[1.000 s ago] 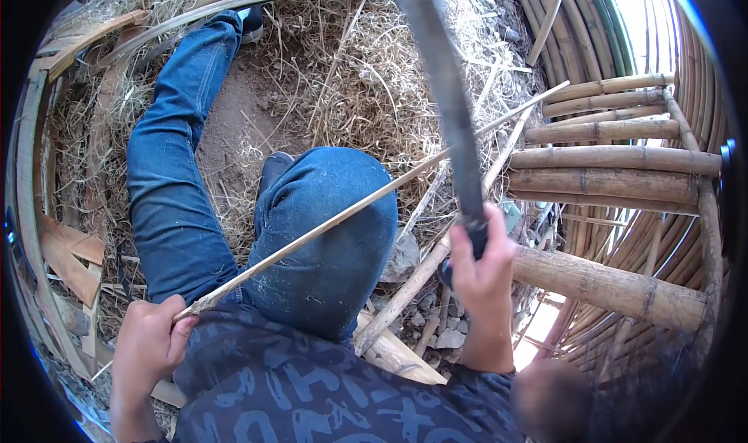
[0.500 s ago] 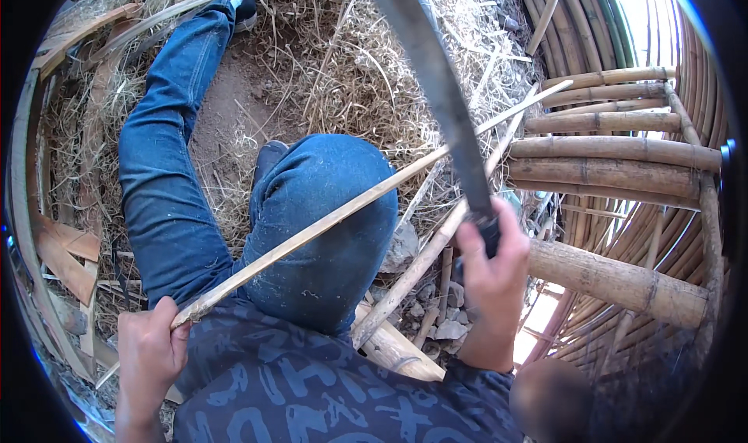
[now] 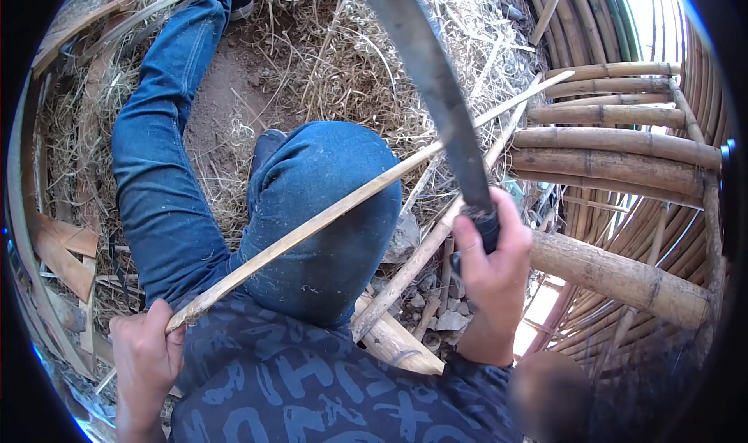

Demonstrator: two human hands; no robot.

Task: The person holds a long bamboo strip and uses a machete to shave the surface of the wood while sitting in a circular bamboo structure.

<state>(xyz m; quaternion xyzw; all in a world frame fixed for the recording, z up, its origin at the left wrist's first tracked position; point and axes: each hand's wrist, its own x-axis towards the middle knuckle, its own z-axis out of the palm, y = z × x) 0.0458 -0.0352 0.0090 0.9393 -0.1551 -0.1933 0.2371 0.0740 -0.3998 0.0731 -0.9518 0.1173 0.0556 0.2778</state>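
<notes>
My left hand [image 3: 146,357] is closed round the near end of a long, pale split bamboo strip [image 3: 312,231]. The strip slants up to the right across my bent knee [image 3: 327,158], which is covered by blue jeans. A machete with a dark handle is in my right hand [image 3: 497,275], its long grey blade [image 3: 440,84] pointing up and slightly left. In the picture the blade crosses over the strip near its far part; I cannot tell whether the two touch. The blade's tip lies beyond the upper edge.
Dry straw and shavings [image 3: 351,77] cover the ground ahead. To the right, thick bamboo poles [image 3: 623,275] and stacked bamboo [image 3: 576,22] stand close to my right arm. A thinner pole [image 3: 421,268] leans beside my knee, over small stones [image 3: 452,318]. Split wood pieces [image 3: 66,260] lie at the left.
My left hand and the strip's near end have shifted slightly left. The machete stays nearly in place, its blade tilted a little further left. Both grips are unchanged.
</notes>
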